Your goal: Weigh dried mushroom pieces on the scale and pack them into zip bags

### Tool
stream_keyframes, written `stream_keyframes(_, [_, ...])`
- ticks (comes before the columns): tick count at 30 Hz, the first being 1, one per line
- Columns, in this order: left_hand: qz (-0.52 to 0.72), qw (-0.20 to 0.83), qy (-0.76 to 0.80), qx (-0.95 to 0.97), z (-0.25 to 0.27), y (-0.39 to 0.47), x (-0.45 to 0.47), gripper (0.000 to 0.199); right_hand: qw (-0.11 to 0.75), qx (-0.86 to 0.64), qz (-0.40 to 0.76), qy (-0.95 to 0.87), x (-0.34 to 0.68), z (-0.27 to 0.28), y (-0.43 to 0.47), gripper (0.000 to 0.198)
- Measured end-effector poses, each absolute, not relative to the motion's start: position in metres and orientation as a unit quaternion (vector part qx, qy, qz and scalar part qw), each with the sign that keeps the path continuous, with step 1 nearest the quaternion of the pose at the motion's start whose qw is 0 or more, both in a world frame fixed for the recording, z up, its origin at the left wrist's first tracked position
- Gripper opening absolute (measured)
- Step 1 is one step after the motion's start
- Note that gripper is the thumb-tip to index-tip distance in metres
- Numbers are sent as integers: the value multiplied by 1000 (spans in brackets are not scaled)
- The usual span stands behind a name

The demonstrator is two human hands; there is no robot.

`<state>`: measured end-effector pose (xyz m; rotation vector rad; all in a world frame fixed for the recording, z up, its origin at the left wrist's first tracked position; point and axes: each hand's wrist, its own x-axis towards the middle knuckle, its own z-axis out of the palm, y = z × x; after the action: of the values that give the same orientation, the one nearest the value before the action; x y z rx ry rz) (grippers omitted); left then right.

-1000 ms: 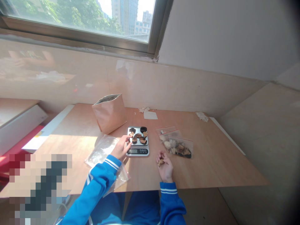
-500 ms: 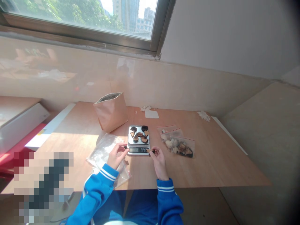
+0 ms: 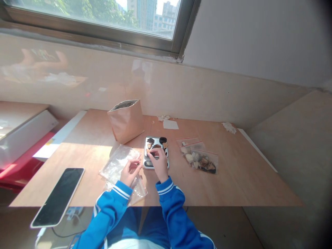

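Observation:
A small kitchen scale point(image 3: 144, 162) stands mid-table with several dark and brown dried pieces point(image 3: 163, 140) spread on its metal plate. My right hand point(image 3: 160, 165) reaches over the scale, its fingertips pinched on a brown dried piece at the plate's left side; the hand covers part of the plate and display. My left hand point(image 3: 130, 172) is just left of the scale, above a clear zip bag point(image 3: 116, 164). Its thumb and fingers close on a small dark piece, mostly hidden.
An open brown paper pouch point(image 3: 126, 121) stands behind the scale. To the right lie clear zip bags point(image 3: 203, 160) holding pale lumps and brown pieces. A phone point(image 3: 58, 197) with a cable overhangs the front left edge. White paper point(image 3: 170, 124) and crumpled tissue point(image 3: 229, 128) lie at the back.
My right hand has moved left and up from the scale's front right corner to over its plate. My left hand stays beside the scale. The view has shifted slightly.

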<state>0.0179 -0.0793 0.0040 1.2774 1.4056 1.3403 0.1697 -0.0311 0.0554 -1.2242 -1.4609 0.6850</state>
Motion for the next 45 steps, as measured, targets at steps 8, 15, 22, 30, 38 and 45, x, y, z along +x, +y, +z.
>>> stream_keyframes(8, [536, 396, 562, 491, 4, -81, 21, 32, 441, -526, 169, -708, 167, 40, -15, 20])
stream_keyframes(15, [525, 395, 557, 508, 6, -81, 19, 27, 434, -530, 122, -718, 187, 36, -9, 19])
stream_keyframes(22, [530, 404, 536, 518, 5, -83, 17, 29, 459, -493, 244, -698, 172, 57, -61, 16])
stream_keyframes(30, [550, 435, 487, 521, 4, -85, 17, 28, 481, -482, 390, -620, 150, 33, -103, 13])
stream_keyframes(38, [489, 519, 455, 534, 10, -87, 17, 31, 500, -487, 365, -615, 167, 32, -110, 13])
stream_keyframes(45, [431, 502, 451, 599, 18, -91, 19, 25, 494, -545, 272, -621, 206, 27, -115, 14])
